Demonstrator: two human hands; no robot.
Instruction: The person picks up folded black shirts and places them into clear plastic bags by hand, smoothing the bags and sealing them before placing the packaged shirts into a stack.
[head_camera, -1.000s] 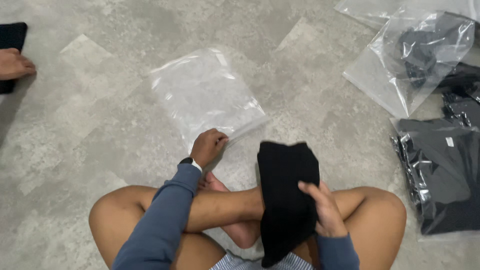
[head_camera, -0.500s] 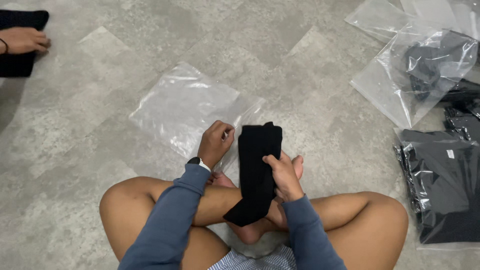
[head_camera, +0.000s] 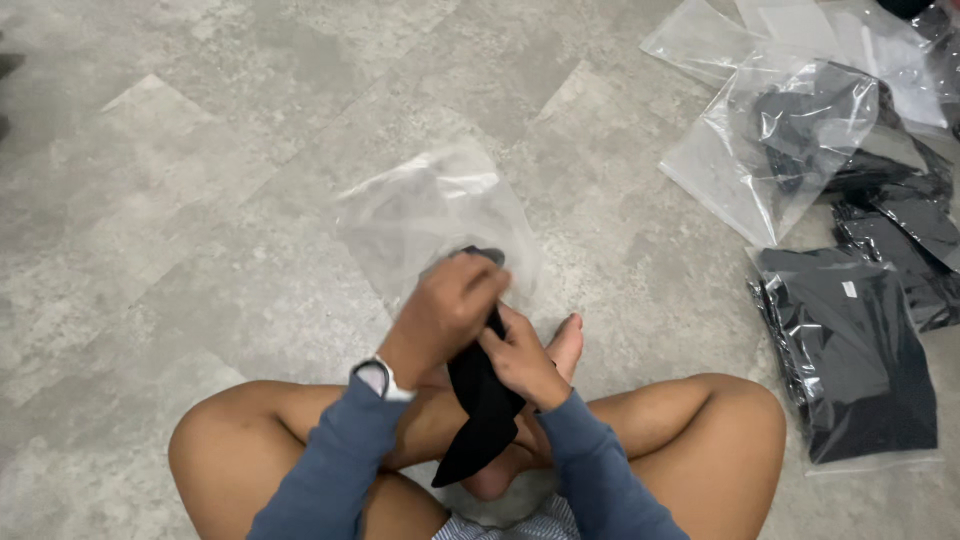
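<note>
I sit cross-legged on a grey floor. A folded black garment (head_camera: 482, 405) hangs over my shins, its top end entering the mouth of a clear plastic bag (head_camera: 420, 215) lying on the floor ahead. My left hand (head_camera: 445, 310), with a watch on the wrist, grips the bag's opening and the garment's top. My right hand (head_camera: 520, 360) holds the garment's side just below. Both sleeves are blue.
At the right lie several clear bags: a sealed one with a black garment (head_camera: 850, 350), another with dark cloth (head_camera: 800, 130), and an empty one (head_camera: 700, 40) at the back. My bare foot (head_camera: 565, 345) sticks out beside my right hand.
The garment has moved forward and its top end has gone into the bag's mouth. My left hand shifted from the bag's edge onto the garment. The view swung right, so the other person's hand is out of sight.
</note>
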